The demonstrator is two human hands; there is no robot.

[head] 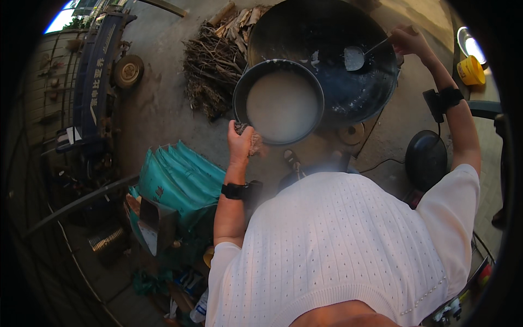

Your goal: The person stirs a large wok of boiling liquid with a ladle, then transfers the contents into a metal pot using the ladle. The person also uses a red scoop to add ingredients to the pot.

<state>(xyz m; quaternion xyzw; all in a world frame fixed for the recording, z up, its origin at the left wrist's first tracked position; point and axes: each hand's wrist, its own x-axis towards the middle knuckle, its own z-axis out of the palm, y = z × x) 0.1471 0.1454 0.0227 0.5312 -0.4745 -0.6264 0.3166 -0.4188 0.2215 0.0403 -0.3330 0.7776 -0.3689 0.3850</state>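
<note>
A round metal pot full of cloudy whitish liquid sits at the near left rim of a large dark wok. With a crumpled cloth in its grasp, my left hand is at the pot's near left rim. My right hand grips the handle of a ladle at the wok's right side. The ladle's wide head hangs over the wok and looks wet with whitish residue. White bits and smears cling to the inside of the wok, and steam blurs the area near my body.
Dry twigs and split wood lie left of the wok. A teal tarpaulin-like bag stands near my left arm. To the right are a dark round object with a cord and a yellow bucket. A blue wheeled vehicle stands far left.
</note>
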